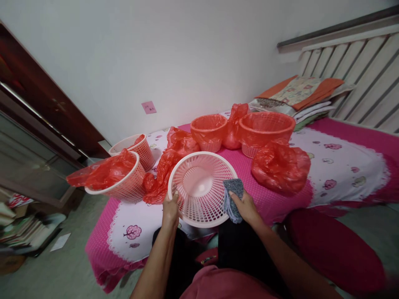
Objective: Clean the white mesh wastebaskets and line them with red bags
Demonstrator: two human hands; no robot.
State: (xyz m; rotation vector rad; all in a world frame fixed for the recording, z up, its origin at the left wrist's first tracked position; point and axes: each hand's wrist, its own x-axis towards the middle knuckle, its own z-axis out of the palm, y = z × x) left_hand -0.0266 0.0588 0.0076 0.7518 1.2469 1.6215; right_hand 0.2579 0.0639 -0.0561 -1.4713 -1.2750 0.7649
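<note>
- Currently I have the pink basket [202, 187] at frame centre, left hand [171, 209] gripping its rim.
- Right hand [247, 207] pinches grey cloth [233, 198] at its right edge; wiping, probably.
- Next stroke likely needs steady left grip.

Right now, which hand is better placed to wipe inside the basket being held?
Probably the right hand: it holds the gray cloth at the right side of the pale pink perforated basket. The left hand grips the opposite side, so it seems better placed to steady it.

A home bedroom, shown by the pink bedspread [352, 133] and folded bedding [301, 94].
</note>
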